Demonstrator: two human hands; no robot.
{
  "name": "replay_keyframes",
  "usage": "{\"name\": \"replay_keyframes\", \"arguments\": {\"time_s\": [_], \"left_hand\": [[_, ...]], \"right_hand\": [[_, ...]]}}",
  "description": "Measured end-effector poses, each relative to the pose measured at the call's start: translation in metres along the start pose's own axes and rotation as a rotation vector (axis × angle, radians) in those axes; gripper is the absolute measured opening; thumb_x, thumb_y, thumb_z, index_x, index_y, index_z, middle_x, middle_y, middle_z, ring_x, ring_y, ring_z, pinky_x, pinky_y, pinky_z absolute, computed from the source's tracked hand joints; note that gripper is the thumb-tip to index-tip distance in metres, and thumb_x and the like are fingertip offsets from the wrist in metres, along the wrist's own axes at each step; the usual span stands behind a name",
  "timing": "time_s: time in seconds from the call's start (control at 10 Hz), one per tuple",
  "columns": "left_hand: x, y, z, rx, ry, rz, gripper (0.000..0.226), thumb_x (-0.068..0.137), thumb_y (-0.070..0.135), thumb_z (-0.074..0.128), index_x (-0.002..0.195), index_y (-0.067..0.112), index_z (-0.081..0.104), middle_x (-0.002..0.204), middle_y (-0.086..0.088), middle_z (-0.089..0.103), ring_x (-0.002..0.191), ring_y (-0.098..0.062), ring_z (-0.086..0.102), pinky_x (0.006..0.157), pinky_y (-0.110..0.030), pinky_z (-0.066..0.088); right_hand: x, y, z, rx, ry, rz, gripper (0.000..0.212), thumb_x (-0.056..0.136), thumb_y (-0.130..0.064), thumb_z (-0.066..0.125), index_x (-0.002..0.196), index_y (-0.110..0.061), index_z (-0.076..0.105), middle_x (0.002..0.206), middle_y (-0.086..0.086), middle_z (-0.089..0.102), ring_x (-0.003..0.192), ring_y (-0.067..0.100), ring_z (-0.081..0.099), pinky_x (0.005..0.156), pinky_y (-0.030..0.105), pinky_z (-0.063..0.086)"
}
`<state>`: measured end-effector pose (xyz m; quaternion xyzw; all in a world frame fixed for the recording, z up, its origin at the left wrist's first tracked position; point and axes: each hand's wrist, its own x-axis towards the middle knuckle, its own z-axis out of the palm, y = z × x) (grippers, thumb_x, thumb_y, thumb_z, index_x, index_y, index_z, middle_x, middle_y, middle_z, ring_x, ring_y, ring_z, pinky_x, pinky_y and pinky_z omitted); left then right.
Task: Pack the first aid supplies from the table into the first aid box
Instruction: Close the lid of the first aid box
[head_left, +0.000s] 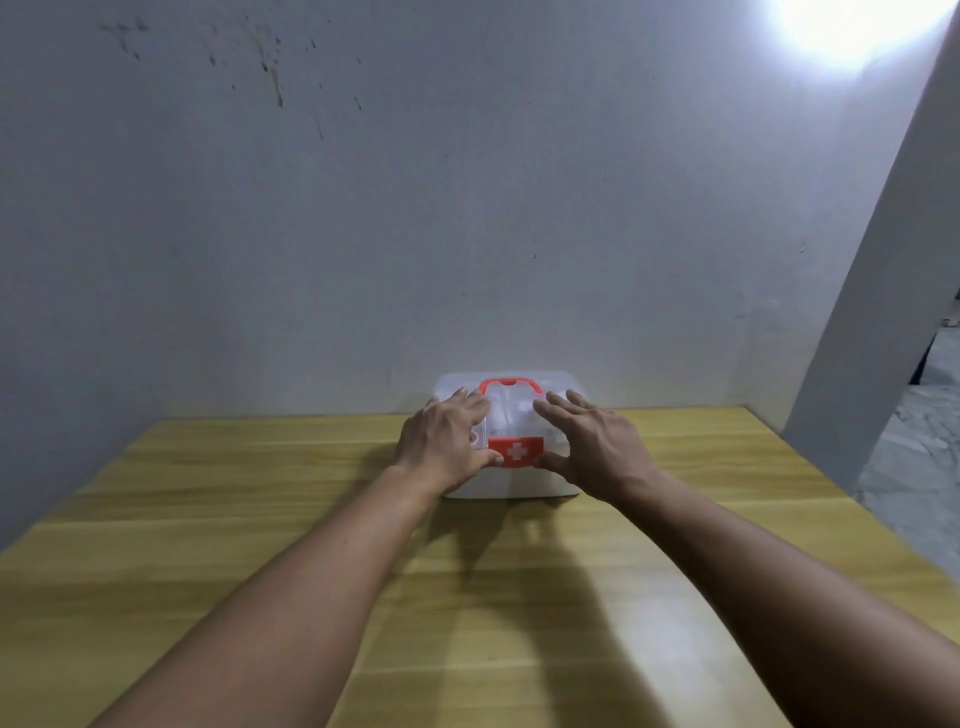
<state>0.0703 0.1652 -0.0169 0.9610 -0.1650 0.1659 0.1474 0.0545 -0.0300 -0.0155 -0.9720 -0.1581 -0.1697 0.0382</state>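
Two bare forearms enter from the bottom corners and converge on the far middle of the tabletop (208, 519). Left hand (447, 441): fingers spread flat on the lid's left half, thumb hooked at the front edge just beside the red latch (516, 451); pressing on the lid, not pinching anything. Right hand (592, 447): fingers spread and slightly raised over the lid's right half, thumb reaching to the latch's right side; cannot tell if the fingertips touch the lid.

First aid box (511, 483): white base, clear lid down, red handle (509, 385) folded flat at the lid's back, latch with white cross at front centre. Pale shapes show through the lid, too blurred to name. Box sits at the tabletop's far edge, close against the wall (363, 208).

Wood-grain tabletop bare on all sides of the box; wide open room left, right and toward the camera. Arm shadows fall on the wood between the forearms. Left tabletop edge runs along the wall, right edge angles away toward a white pillar (883, 312) with grey floor (924, 467) beyond. Bright light glare (841, 21) top right.
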Motion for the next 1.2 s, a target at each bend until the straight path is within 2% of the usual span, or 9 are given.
{"name": "replay_keyframes", "arguments": {"time_s": [0.2,0.4,0.6,0.8,1.0,1.1,1.2], "left_hand": [[0.000,0.000,0.000,0.016,0.012,0.002,0.072,0.077,0.045,0.075,0.139,0.021,0.050,0.153,0.005,0.042,0.145,-0.010,0.030,0.116,-0.035,0.031],[0.008,-0.001,0.003,0.001,0.015,-0.001,0.072,0.076,0.041,0.076,0.139,0.018,0.050,0.152,0.004,0.043,0.145,-0.012,0.030,0.116,-0.034,0.029],[0.028,-0.007,0.009,-0.004,0.011,-0.029,0.073,0.077,0.039,0.077,0.141,0.018,0.048,0.153,0.004,0.042,0.146,-0.013,0.029,0.115,-0.036,0.031],[0.050,-0.017,0.018,-0.053,0.011,-0.071,0.072,0.073,0.039,0.080,0.137,0.021,0.053,0.151,0.005,0.045,0.145,-0.016,0.032,0.112,-0.040,0.037],[0.060,-0.022,0.024,-0.052,0.028,-0.070,0.072,0.074,0.037,0.079,0.138,0.019,0.052,0.152,0.004,0.044,0.146,-0.014,0.030,0.116,-0.038,0.032],[0.061,-0.023,0.024,-0.051,0.016,-0.064,0.076,0.077,0.039,0.077,0.143,0.020,0.045,0.155,0.004,0.039,0.148,-0.013,0.024,0.119,-0.038,0.025],[0.058,-0.019,0.018,0.034,-0.062,-0.043,0.088,0.080,0.045,0.071,0.151,0.019,0.027,0.163,0.000,0.020,0.152,-0.017,0.006,0.123,-0.047,0.004]], "right_hand": [[0.002,0.001,0.001,-0.032,-0.010,-0.013,0.070,0.088,-0.051,0.061,0.146,-0.021,0.035,0.155,0.002,0.038,0.142,0.024,0.035,0.103,0.043,0.047],[0.010,0.003,0.003,-0.017,-0.024,0.000,0.072,0.087,-0.047,0.064,0.147,-0.023,0.033,0.157,0.001,0.035,0.145,0.024,0.030,0.106,0.042,0.044],[0.029,0.008,0.010,0.017,-0.019,0.032,0.072,0.085,-0.045,0.067,0.146,-0.023,0.036,0.155,0.002,0.037,0.144,0.024,0.032,0.106,0.044,0.043],[0.050,0.013,0.018,0.027,0.000,0.049,0.070,0.083,-0.044,0.069,0.144,-0.023,0.040,0.148,0.001,0.046,0.136,0.024,0.042,0.100,0.044,0.046],[0.062,0.017,0.025,0.050,0.007,0.064,0.070,0.084,-0.044,0.069,0.144,-0.023,0.039,0.149,0.002,0.045,0.134,0.026,0.044,0.100,0.045,0.047],[0.062,0.018,0.026,0.066,0.002,0.045,0.072,0.086,-0.043,0.066,0.147,-0.022,0.033,0.156,0.003,0.035,0.144,0.027,0.031,0.108,0.046,0.039],[0.052,0.020,0.029,0.059,-0.057,0.035,0.090,0.087,-0.043,0.066,0.154,-0.021,0.010,0.164,0.005,0.003,0.151,0.027,0.000,0.120,0.049,0.017]]}}
